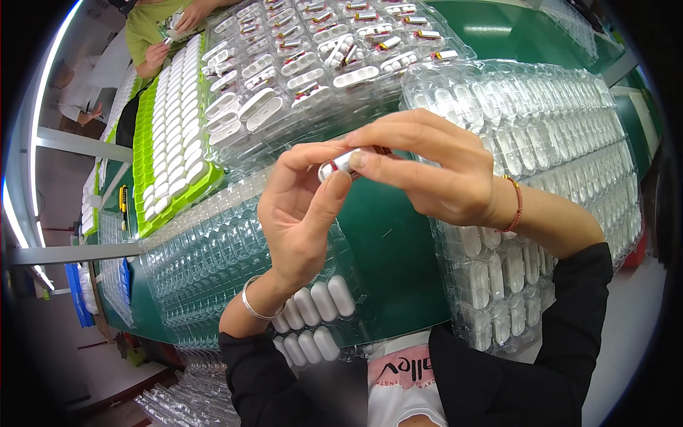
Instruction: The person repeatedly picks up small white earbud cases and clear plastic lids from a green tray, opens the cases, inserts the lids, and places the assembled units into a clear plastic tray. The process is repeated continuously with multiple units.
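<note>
Above the green work table, both hands meet around one small white oblong shell (327,171) with a silver and dark red piece at it, perhaps a battery cell. My left hand (295,217) pinches its near left end between thumb and fingers. From the right, my right hand (445,167) presses its thumb and fingertips onto the other end. Fingers hide much of the shell, so how the inner piece sits cannot be seen. Below my left wrist, smooth white oblong cases (320,302) lie in rows in a clear tray.
At the far side, a clear tray (260,132) holds open white cases and red-and-silver cells. A lime-green tray (146,181) of white cases stands left. Stacked clear trays (605,121) fill the right. A yellow-and-black tool (124,206) lies far left. Another person's hand (192,16) works beyond.
</note>
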The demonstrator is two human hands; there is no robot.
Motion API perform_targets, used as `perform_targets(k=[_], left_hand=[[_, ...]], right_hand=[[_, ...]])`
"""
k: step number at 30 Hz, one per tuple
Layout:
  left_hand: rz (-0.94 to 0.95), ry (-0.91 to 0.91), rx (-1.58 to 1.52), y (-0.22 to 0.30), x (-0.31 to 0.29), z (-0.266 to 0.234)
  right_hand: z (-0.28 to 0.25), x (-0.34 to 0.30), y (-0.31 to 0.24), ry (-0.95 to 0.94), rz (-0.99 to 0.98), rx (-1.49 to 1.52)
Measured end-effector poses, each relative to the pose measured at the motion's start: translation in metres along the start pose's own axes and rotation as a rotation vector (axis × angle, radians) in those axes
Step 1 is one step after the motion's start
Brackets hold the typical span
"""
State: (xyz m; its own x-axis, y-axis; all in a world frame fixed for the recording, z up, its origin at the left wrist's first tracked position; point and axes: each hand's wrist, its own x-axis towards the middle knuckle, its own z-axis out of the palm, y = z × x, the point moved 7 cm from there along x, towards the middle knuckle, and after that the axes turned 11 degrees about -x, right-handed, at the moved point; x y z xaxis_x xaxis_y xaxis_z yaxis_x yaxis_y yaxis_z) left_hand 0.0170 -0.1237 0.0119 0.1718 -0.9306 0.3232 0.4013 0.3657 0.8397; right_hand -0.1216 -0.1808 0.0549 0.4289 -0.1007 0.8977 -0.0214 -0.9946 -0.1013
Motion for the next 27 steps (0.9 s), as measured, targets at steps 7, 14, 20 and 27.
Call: perform_targets(k=[7, 14, 20, 27], left_hand=[[-0.421, 0.080, -0.008, -0.001, 0.002, -0.011], [-0.171, 0.010, 0.134, 0.017, 0.014, -0.019], [0.109, 0.176, 0.831, 0.056, 0.150, -0.133], [0.515, 0.409, 1.695, 0.069, 0.261, -0.267]], right_hand=[[0.011, -0.009, -0.004, -0.115, -0.083, -0.014], [0.013, 0.004, -0.001, -0.118, 0.112, 0.058], [0.014, 0.000, 0.014, -0.201, 0.251, 0.037], [0.032, -0.012, 0.015, -0.257, 0.272, 0.115]])
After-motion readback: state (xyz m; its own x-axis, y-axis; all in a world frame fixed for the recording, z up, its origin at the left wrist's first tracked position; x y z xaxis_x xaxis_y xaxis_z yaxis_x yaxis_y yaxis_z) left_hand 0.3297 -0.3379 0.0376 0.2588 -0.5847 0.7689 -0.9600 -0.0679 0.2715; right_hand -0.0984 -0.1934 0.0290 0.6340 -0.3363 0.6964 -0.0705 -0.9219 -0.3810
